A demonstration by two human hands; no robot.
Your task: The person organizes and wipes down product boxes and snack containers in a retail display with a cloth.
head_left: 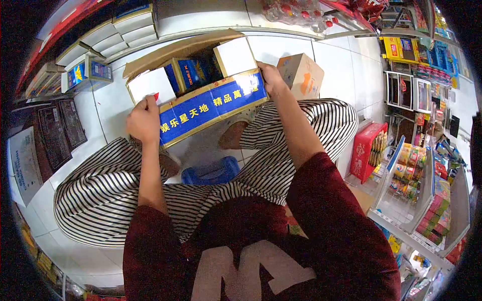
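A person sits on a low blue stool (212,172) over a white tiled floor (331,75), knees apart in striped trousers (100,195), with an open cardboard box (211,108) held between the 2 hands just above the knees. The box has a blue band with yellow and white lettering across its near side, and its flaps stand open.

The left hand (143,120) grips the box's near left corner, fingers curled over the edge and pressed against the cardboard beside a white flap (150,84). The right hand (271,78) clamps the near right corner, fingers wrapped over the rim and the thumb on the outer face. Both hands are closed on the box.

Inside the box, blue packs (187,72) stand on edge in the middle, packed close together; how many there are cannot be told. A second white flap (235,55) stands at the right end, next to the packs.

Just beyond the right hand, a smaller brown carton (301,74) with orange print sits on the floor, close to the box but whether it touches it cannot be told. At the far left, stacked white boxes (118,32) line the floor. A red crate (366,150) stands to the right of the knee, and a wire rack (416,185) beside it holds rows of coloured packets.
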